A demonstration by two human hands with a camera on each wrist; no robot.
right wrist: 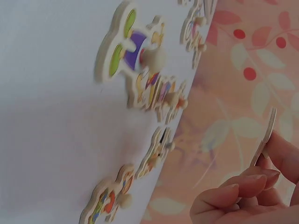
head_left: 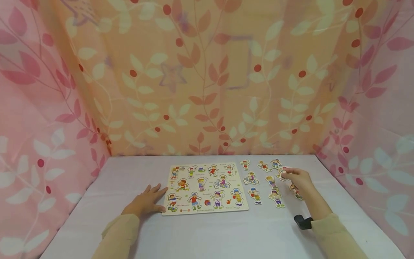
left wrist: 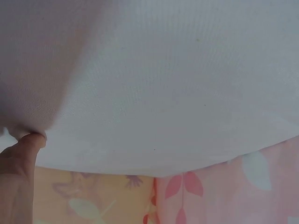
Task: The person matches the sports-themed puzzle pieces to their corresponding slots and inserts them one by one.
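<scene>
The right hand pinches a thin piece between thumb and fingers, its grip narrow; the right wrist view shows that piece edge-on, raised clear of the white worktop. Below and around it, right of the board, lie the other pieces, among them a cyclist just beside the board; several have round knobs, one on the purple-trousered figure. The left hand holds nothing, its grip wide with fingers spread at the board's left edge and thumb by the near left corner. The board lies flat, covered in sports figures, with leaf-patterned cloth behind
</scene>
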